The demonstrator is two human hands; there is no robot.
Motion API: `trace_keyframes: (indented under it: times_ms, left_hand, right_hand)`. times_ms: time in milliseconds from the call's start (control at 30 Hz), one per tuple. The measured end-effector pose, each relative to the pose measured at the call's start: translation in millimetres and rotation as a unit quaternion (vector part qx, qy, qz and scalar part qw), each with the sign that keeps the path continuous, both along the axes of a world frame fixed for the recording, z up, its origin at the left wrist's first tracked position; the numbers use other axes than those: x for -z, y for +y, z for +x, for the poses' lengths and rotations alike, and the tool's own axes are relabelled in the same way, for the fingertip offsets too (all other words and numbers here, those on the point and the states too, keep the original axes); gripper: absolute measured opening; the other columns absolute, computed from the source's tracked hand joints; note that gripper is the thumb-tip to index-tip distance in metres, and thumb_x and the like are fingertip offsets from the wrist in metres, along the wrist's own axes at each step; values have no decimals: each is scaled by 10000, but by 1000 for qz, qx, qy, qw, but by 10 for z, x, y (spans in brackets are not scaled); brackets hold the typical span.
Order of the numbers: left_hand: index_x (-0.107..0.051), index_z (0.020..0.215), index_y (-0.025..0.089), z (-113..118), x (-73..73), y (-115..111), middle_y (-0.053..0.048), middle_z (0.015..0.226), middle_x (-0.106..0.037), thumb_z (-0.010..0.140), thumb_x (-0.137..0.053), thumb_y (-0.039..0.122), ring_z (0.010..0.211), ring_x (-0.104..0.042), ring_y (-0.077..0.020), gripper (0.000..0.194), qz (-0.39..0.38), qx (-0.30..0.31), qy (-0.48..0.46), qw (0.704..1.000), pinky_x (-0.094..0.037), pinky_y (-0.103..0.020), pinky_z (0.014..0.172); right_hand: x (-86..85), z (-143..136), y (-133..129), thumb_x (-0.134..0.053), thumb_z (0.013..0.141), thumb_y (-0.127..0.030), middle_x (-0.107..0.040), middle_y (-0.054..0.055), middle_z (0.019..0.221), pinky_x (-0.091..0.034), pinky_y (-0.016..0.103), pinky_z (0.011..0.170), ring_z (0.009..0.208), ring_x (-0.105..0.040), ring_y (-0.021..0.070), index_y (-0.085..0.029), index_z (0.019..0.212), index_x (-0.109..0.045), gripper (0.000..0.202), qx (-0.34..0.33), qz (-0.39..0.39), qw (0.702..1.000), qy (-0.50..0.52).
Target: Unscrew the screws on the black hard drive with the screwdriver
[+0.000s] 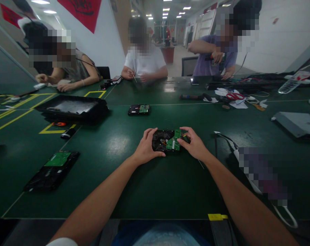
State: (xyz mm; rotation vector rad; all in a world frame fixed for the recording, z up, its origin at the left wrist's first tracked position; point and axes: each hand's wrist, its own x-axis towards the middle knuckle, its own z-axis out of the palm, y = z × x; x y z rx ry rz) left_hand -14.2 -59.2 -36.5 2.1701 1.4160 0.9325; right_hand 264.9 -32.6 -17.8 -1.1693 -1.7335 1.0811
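Note:
A black hard drive [160, 140] with a green circuit board [173, 143] on its upper face is between my two hands, at the middle of the table. My left hand [146, 147] grips its left end, fingers at the far edge and thumb at the near edge. My right hand [194, 143] is closed at the right end, its thumb on the circuit board. A dark, yellow-marked handle [186, 138] shows in the right palm, and a thin metal shaft [201, 164] sticks out below that wrist; it looks like a screwdriver, partly hidden.
Other hard drives lie ahead [139, 109] and at left [52, 171]. A black tray [73, 106] stands far left, near a dark cylinder [68, 133]. To the right are a white cable [285, 217], a grey box [298, 123] and red scissors [235, 96]. Several people sit or stand opposite.

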Motion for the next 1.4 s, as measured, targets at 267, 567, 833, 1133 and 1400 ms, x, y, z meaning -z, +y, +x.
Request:
trace_keyframes:
  times_ms: [267,567,833,1133,1400]
  left_hand:
    - [-233,1571,348,4,-4,-10,-116,1544,-271,573,-934,546,1451,-387,-391,1235,-1,1,-7,1000,-379,-617,1184]
    - [-244,1564,353,9,-4,-2,-114,1539,-281,567,-944,524,1446,-399,-385,1230,5,0,-7,1000,-377,-622,1185]
    - [-241,1563,352,19,-30,-14,-108,1540,-281,579,-945,512,1454,-385,-377,1220,8,2,-5,1000,-376,-604,1196]
    - [-247,1560,349,19,-51,-19,-112,1538,-277,586,-944,500,1450,-390,-383,1208,2,3,-7,1000,-377,-613,1191]
    - [-240,1568,357,8,-20,-11,-112,1539,-280,581,-942,518,1445,-395,-390,1222,1,2,-10,1000,-385,-624,1178]
  right_hand:
    - [-22,7,-13,-695,915,-436,-688,56,1080,-505,436,872,963,-665,264,-336,1405,-503,535,1,29,998,-51]
    - [-73,-2,-40,-772,834,-430,-679,30,962,-474,393,804,848,-640,237,-324,1439,-496,674,-5,37,997,-70]
    - [-75,19,-29,-770,833,-419,-684,29,963,-462,391,784,819,-637,236,-326,1436,-495,669,-17,28,998,-58]
    - [-54,67,10,-794,817,-418,-700,28,989,-459,382,777,817,-647,235,-327,1420,-500,677,-25,8,998,-56]
    - [-76,66,-16,-798,810,-427,-708,37,991,-475,364,745,814,-649,232,-317,1412,-489,686,-28,-12,998,-54]
